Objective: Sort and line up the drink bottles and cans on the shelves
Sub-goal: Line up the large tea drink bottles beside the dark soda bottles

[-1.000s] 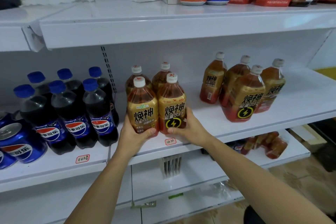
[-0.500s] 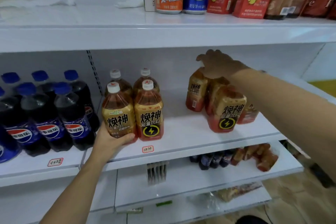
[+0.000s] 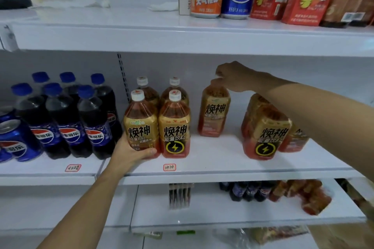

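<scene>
Right hand reached over the middle shelf, fingers pinching the cap of a lone energy drink bottle between the lined-up four and the loose cluster. Left hand curled around the front-left bottle. Probably full, heavy, stiff plastic with a slick label; better gripped around the neck or waist than by the cap.

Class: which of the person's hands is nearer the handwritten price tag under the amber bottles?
Left hand, just above-left of the tag; right hand is far above-right.
</scene>
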A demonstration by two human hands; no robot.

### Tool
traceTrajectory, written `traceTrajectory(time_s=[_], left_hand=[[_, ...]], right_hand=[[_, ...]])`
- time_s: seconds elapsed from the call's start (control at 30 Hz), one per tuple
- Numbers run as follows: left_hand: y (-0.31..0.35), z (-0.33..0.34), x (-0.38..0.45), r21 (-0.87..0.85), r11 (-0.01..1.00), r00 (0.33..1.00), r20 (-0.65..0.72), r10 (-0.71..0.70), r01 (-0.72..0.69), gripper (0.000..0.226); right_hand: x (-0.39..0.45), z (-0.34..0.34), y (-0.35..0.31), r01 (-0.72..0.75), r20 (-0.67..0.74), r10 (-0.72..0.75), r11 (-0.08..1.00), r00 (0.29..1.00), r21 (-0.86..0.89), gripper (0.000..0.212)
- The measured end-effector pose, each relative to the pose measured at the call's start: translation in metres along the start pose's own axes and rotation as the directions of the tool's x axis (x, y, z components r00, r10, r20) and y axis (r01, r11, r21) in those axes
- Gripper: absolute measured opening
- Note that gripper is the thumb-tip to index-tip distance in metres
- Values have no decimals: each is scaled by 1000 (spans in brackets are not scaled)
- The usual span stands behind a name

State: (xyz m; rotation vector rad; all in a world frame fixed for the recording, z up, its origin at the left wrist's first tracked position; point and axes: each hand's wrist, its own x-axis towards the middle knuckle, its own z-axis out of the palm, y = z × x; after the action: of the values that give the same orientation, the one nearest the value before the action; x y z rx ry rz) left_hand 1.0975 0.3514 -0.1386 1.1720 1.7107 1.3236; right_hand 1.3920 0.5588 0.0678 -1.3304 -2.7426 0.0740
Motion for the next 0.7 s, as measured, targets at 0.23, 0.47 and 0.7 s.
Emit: traceTrajectory(time_s=[0.23, 0.47, 0.7], left_hand=[[-1, 1, -1, 10, 1000, 1000, 14, 27, -28, 105], [0, 2, -1, 48, 997, 998, -2, 60, -60, 90], [0, 3, -1, 46, 997, 998, -1, 66, -66, 88]], right_hand=[[6, 12, -25, 64, 13, -65, 997, 998, 35, 46], [7, 6, -26, 56, 59, -64, 990, 996, 129, 42], [7, 19, -29, 66, -71, -58, 991, 996, 119, 46]])
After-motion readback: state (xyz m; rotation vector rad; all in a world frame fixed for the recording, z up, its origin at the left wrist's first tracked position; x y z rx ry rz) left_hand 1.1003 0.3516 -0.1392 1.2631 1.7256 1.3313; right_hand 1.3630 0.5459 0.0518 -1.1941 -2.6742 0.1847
